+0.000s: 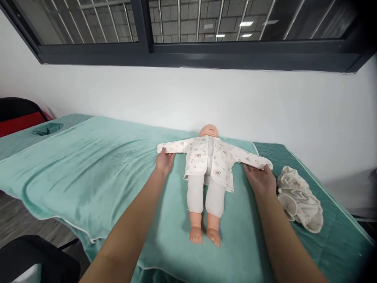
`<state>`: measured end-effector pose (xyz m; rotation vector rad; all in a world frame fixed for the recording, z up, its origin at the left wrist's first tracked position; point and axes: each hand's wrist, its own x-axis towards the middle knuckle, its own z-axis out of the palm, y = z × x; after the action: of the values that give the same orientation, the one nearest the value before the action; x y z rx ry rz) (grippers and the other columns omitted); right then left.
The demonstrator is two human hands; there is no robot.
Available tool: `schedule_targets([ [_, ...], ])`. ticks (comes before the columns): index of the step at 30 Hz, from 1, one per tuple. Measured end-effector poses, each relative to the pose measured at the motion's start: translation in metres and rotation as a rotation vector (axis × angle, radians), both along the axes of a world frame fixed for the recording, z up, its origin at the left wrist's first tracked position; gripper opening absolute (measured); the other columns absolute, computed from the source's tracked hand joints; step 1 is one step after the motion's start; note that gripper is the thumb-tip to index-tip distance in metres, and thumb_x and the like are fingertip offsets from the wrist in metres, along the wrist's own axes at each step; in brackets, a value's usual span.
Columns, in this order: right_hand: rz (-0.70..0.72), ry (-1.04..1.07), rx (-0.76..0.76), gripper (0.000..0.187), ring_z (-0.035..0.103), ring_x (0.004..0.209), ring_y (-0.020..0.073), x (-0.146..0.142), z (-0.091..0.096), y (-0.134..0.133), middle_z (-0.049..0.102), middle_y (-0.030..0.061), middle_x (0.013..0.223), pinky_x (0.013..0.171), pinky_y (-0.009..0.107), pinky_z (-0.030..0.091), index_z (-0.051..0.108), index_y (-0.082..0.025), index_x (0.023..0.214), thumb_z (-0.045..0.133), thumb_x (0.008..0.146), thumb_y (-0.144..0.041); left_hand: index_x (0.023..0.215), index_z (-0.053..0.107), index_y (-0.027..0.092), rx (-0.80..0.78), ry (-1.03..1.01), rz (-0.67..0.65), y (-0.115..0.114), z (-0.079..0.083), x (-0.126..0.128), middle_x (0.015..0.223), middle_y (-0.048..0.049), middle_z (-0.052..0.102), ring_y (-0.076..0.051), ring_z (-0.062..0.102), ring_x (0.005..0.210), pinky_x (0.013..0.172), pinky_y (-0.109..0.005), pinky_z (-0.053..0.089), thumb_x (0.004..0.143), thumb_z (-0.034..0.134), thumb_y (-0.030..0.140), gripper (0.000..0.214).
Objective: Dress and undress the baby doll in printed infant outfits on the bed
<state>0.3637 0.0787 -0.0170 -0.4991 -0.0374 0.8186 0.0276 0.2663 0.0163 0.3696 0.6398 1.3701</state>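
A baby doll (196, 228) lies on its back, head toward the wall and bare feet toward me. It wears a white patterned baby jacket (196, 159), parted at the front, and white leg coverings. Both sleeves are stretched out sideways, with no doll hands showing past the cuffs. My left hand (165, 160) grips the sleeve on the left near its cuff, thumb on top and fingers beneath. On the other side, my right hand (261, 179) holds the right-side sleeve near its end in the same way.
A crumpled patterned baby garment (300, 198) lies to the right of my right hand. Green cloth (97, 173) covers the bed, which has a hole (48, 129) at its far left. Behind stand a white wall and a dark-framed window (188, 55). Black chairs (38, 255) are at left.
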Motion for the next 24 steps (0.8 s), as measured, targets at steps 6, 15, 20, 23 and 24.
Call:
schedule_targets([
  [6, -0.089, -0.093, -0.097, 0.032, 0.063, 0.116, 0.0163, 0.002, -0.004, -0.009, 0.064, 0.0057, 0.129, 0.101, 0.044, 0.051, 0.064, -0.025, 0.107, 0.034, 0.101, -0.033, 0.108, 0.060, 0.014, 0.076, 0.135, 0.073, 0.012, 0.002, -0.014, 0.118, -0.0142, 0.069, -0.018, 0.065, 0.116, 0.099, -0.033, 0.056, 0.098, 0.039, 0.014, 0.023],
  [15, -0.170, -0.238, -0.300, 0.029, 0.065, 0.113, 0.0164, -0.048, -0.008, -0.052, 0.064, 0.0063, 0.122, 0.106, 0.041, 0.051, 0.058, -0.023, 0.109, 0.060, 0.080, -0.016, 0.134, 0.048, 0.018, 0.370, 0.609, 0.393, -0.023, -0.006, -0.007, 0.157, -0.0057, 0.038, -0.017, 0.025, 0.150, 0.124, -0.024, 0.015, 0.076, 0.061, -0.002, 0.063],
  [20, -0.176, -0.468, -0.336, 0.037, 0.060, 0.122, 0.0214, -0.081, 0.000, -0.074, 0.062, 0.0060, 0.128, 0.110, 0.043, 0.045, 0.063, -0.022, 0.110, 0.073, 0.074, -0.025, 0.126, 0.050, 0.009, 0.470, 0.935, 0.408, -0.031, -0.007, -0.008, 0.149, -0.0155, 0.046, -0.026, 0.033, 0.145, 0.122, -0.032, 0.016, 0.082, 0.057, 0.003, 0.045],
  [23, -0.233, -0.694, -0.448, 0.037, 0.055, 0.127, 0.0237, -0.096, 0.001, -0.082, 0.062, 0.0073, 0.130, 0.114, 0.047, 0.038, 0.063, -0.021, 0.113, 0.069, 0.079, -0.030, 0.119, 0.054, 0.011, 0.525, 1.037, 0.422, -0.031, -0.010, -0.010, 0.140, -0.0157, 0.053, -0.027, 0.039, 0.140, 0.121, -0.036, 0.021, 0.082, 0.057, 0.007, 0.037],
  [24, -0.264, -0.779, -0.500, 0.037, 0.053, 0.129, 0.0243, -0.099, 0.001, -0.084, 0.061, 0.0077, 0.131, 0.114, 0.049, 0.037, 0.062, -0.021, 0.116, 0.067, 0.081, -0.031, 0.117, 0.055, 0.012, 0.548, 1.074, 0.420, -0.031, -0.011, -0.010, 0.138, -0.0151, 0.055, -0.027, 0.041, 0.138, 0.121, -0.037, 0.023, 0.081, 0.057, 0.008, 0.036],
])
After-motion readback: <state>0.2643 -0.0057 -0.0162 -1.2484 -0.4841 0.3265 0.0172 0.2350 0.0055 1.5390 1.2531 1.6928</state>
